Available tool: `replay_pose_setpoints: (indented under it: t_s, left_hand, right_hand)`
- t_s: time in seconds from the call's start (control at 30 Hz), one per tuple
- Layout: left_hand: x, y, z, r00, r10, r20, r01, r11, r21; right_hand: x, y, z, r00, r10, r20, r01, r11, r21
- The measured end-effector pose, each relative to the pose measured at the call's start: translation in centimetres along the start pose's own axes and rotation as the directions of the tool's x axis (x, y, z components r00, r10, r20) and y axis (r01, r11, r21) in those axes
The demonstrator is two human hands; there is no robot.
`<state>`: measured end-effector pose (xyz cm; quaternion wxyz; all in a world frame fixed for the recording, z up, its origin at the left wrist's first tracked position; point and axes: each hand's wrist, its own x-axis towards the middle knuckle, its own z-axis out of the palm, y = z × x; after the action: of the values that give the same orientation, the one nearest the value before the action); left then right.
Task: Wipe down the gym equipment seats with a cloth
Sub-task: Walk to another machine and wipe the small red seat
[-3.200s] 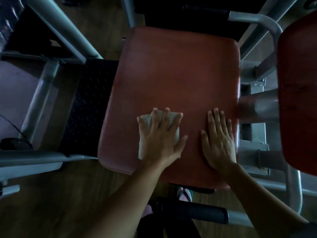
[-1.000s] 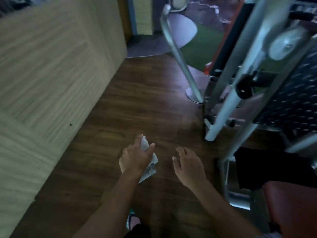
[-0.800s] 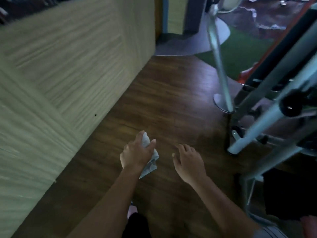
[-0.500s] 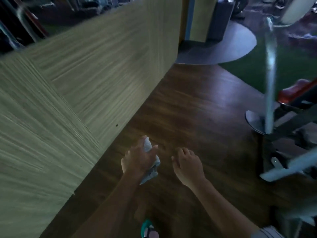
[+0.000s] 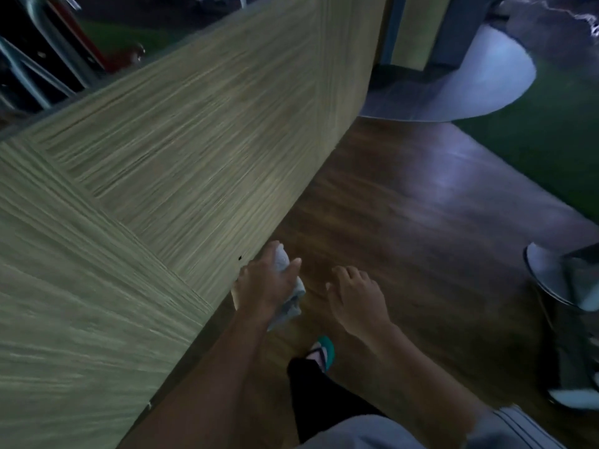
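No seat is plainly in sight, so I take this as the walk between machines, and the hazards here are those of moving rather than wiping. The left hand (image 5: 265,283) has its fingers and thumb curled round a bunched pale cloth (image 5: 291,307). One wad pokes out above the thumb and a tail hangs below the palm. If that hold slackens, the tail could slide out and land on the dark wooden floor (image 5: 405,205), and a dirtied cloth would then go onto the next pad. The same hand is just beside the wood-grain partition panel (image 5: 162,189), so a drift to that side could scrape the knuckles or snag the cloth on it. The right hand (image 5: 355,299) holds nothing, with its fingers loosely bent and a little apart. It is free to steady the person if needed. Underfoot there is a teal flip-flop (image 5: 324,350) on what looks like a glossy floor, so a slip seems possible. Off to the right a round metal base plate (image 5: 544,273) lies on the floor near the path, low enough to catch a toe in this dim light.
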<state>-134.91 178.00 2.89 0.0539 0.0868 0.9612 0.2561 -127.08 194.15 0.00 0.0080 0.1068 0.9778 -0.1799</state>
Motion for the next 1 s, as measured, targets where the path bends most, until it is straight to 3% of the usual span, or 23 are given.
replay_pose_setpoints:
  t_s: [0.33, 0.53, 0.87, 1.0]
  left_hand:
    - [22.1, 4.1, 0.3, 0.999, -0.014, 0.031, 0.012, 0.999, 0.046]
    - [35.4, 7.8, 2.5, 0.995, 0.037, 0.092, -0.039, 0.999, 0.022]
    - [60.1, 19.2, 7.3, 0.933, 0.262, 0.245, -0.271, 0.963, 0.001]
    - [68.0, 24.8, 10.0, 0.892, 0.318, 0.322, -0.336, 0.942, 0.001]
  right_hand:
    - [21.8, 2.3, -3.6, 0.999, 0.016, -0.042, -0.017, 1.000, -0.020]
    - [32.7, 6.5, -5.1, 0.996, 0.092, 0.016, -0.091, 0.994, -0.066]
    - [54.0, 14.3, -8.5, 0.935, 0.349, -0.057, -0.353, 0.933, -0.069]
    - [60.7, 18.3, -10.9, 0.880, 0.466, -0.093, -0.469, 0.883, -0.010]
